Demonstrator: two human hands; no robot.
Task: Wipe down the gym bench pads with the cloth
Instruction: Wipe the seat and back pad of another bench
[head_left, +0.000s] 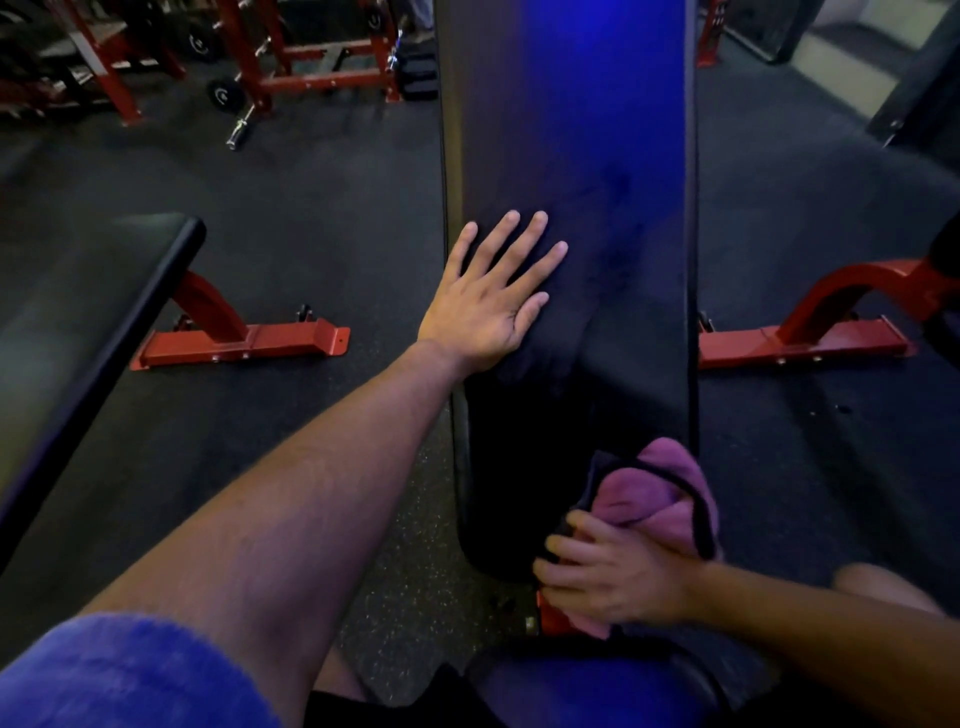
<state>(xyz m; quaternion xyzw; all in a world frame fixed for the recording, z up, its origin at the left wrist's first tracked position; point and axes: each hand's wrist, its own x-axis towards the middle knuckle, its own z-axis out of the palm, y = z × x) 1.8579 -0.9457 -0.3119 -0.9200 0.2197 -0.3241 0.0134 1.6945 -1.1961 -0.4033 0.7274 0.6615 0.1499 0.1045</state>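
The long black back pad (571, 208) of the bench is seen running straight away from the camera, with a blue sheen of light along its middle and faint smear marks on the surface near its centre; the left hand (488, 296) is laid flat on the pad's left side, fingers straight and spread, palm down at the edge, nothing held in it; the right hand (613, 577) is observed at the near end of the same pad, toward its right edge, with fingers curled over a bunched purple cloth (660, 493) with a dark border; the cloth is pressed against the pad's lower end and part of it hangs below the hand; a second padded section, the seat pad (587, 691), is noted at the bottom of the view, lit blue; a blue sleeve (130, 675) covers the left upper arm; to the left, a neighbouring bench (93, 322) with a black pad on a red frame stands on the dark rubber floor (322, 208); red racks (291, 67) with weight plates and a bar end are recorded at the upper left; a further red frame foot (810, 332) lies to the right of the pad.
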